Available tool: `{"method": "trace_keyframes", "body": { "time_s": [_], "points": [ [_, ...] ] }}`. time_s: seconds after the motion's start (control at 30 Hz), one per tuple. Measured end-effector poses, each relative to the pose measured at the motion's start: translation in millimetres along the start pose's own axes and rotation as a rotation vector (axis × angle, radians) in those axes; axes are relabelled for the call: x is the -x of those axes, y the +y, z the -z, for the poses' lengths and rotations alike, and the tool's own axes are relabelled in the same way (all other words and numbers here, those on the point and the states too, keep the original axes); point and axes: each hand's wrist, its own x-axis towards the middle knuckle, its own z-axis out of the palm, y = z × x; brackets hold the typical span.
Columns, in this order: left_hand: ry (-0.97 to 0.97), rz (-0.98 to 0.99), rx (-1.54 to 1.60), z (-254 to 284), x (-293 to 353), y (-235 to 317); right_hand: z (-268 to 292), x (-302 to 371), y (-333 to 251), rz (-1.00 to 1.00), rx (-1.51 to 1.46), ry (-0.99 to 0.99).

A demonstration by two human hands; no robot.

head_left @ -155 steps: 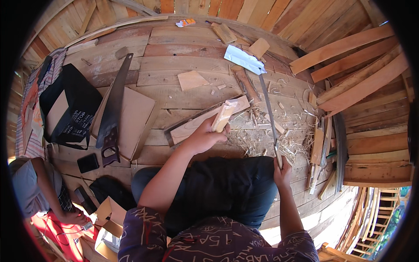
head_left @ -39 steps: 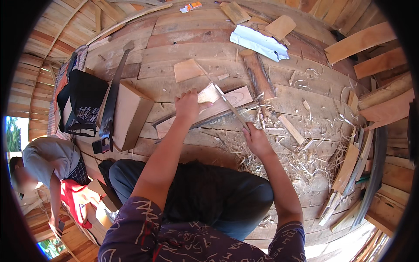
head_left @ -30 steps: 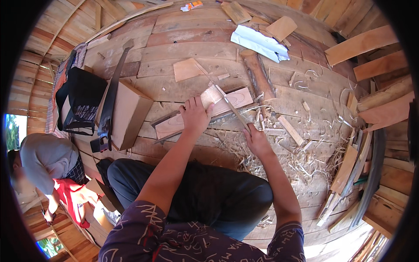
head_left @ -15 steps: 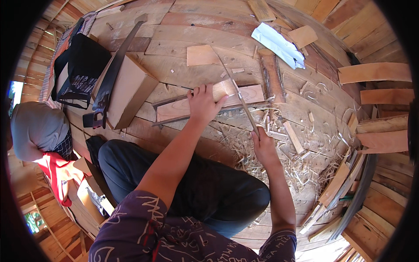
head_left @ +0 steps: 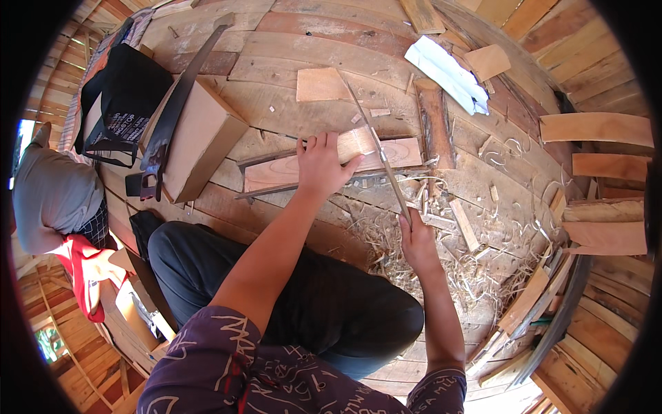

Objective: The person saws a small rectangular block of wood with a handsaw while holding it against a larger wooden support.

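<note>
Head view: left hand (head_left: 321,164) is pinning the stiff wooden board (head_left: 331,162) flat — right hand (head_left: 417,238) is gripping the thin, springy saw blade (head_left: 379,148) by its handle end.

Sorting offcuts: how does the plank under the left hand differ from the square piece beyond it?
The plank is long and narrow; the square piece is short, nearly square. The plank is pinned by the left hand, with the saw across it; the square piece lies loose, untouched. Both are pale, flat wood on the floor.

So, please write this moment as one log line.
left hand presses board | right hand holds saw across it | shavings on floor
</note>
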Motion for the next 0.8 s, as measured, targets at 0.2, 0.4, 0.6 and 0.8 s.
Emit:
{"method": "trace_keyframes", "body": {
  "time_s": [0.2,0.4,0.6,0.8],
  "points": [
    [0.047,-0.041,0.028,-6.0,-5.8,-3.6,-9.2,-7.7,10.9,0.048,-0.083,0.032],
    [-0.052,0.01,0.078,-4.5,-11.6,-2.1,-1.6,-15.8,7.3,0.069,0.012,0.21],
    [-0.113,0.061,0.108,-1.4,-18.3,-8.2,24.7,25.3,1.4,-0.032,-0.118,0.007],
    [-0.205,0.102,0.114,4.7,-24.3,-4.4,30.5,66.8,33.8,-0.143,-0.084,-0.006]
  ]
}}
